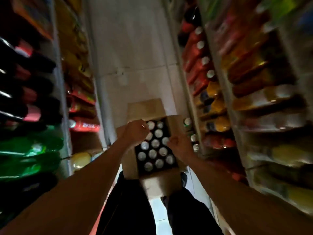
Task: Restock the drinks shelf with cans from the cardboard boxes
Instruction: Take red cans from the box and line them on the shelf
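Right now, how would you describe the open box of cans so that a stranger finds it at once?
Look down the narrow aisle floor between the two shelf walls. The open cardboard box lies there under both hands, its flaps spread and rows of silver can tops showing. The closed box behind it shows no cans.
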`<state>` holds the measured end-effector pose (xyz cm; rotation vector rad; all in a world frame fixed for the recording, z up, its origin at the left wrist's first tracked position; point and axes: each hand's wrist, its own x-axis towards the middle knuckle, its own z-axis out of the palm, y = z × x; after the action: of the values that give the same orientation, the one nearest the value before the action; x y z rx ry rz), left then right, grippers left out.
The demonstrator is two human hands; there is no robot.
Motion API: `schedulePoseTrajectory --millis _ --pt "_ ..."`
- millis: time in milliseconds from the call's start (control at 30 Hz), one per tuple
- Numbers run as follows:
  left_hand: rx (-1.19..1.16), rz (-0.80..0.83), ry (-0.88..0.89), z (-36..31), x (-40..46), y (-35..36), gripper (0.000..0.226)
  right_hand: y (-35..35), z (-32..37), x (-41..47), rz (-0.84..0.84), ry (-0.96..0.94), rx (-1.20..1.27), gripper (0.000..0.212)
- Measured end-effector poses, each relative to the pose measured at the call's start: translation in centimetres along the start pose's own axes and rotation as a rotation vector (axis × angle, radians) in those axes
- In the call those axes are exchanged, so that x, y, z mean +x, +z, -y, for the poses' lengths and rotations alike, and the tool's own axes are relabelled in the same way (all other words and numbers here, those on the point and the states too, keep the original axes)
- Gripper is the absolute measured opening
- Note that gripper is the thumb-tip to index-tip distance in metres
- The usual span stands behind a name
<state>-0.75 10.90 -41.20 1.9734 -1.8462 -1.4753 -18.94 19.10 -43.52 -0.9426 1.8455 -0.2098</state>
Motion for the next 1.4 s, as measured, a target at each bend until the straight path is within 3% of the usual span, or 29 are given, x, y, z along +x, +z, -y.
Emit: schedulePoseTrajectory --millis 133,267,367,433,567,667,833,1000,1167,1333,1400 --pt "0.067 0.007 -0.125 10.7 6.3 4.5 0.013 9.3 -4.4 11.4 0.046 0.004 -0.115 0.03" --pt "0.014 0.007 -0.17 18.5 11.6 8.2 0.018 15.8 -5.9 20.7 0.003 0.051 -0.111 0.067" --pt "-0.022 -0.005 -0.145 21.6 15.0 10.5 0.018 19.1 -6.2 26.3 -0.045 0.106 -0.145 0.074" --pt "-0.045 0.003 -0.112 22.5 16.3 11.5 0.019 20.3 -6.4 28.9 -0.022 0.117 -0.211 0.07" --pt "-0.084 0.03 -0.099 22.9 17.4 12.7 0.023 21.0 -6.5 30.5 0.02 0.068 -0.254 0.042" --pt "-0.12 0.033 -0.101 22.6 17.5 13.1 0.025 20.6 -7.5 30.8 0.047 0.005 -0.316 0.04" --pt "-0.109 0.038 -0.114 21.8 18.1 13.2 0.038 18.2 -8.7 30.9 0.076 0.022 -0.212 0.037" --pt "0.007 0.038 -0.088 21.7 18.8 14.5 0.066 18.6 -9.3 30.7 0.045 -0.018 -0.137 0.04" --pt "-0.006 0.012 -0.013 21.7 19.2 15.1 0.057 20.7 -9.3 30.6 0.025 -0.047 -0.179 0.089" --pt "-0.044 0.005 -0.025 22.2 17.9 14.4 0.038 19.9 -9.7 30.6 -0.02 -0.1 -0.199 0.054" --pt "-0.056 0.063 -0.027 22.2 17.3 14.0 0.045 19.3 -9.6 29.9 -0.062 -0.133 -0.195 0.049"
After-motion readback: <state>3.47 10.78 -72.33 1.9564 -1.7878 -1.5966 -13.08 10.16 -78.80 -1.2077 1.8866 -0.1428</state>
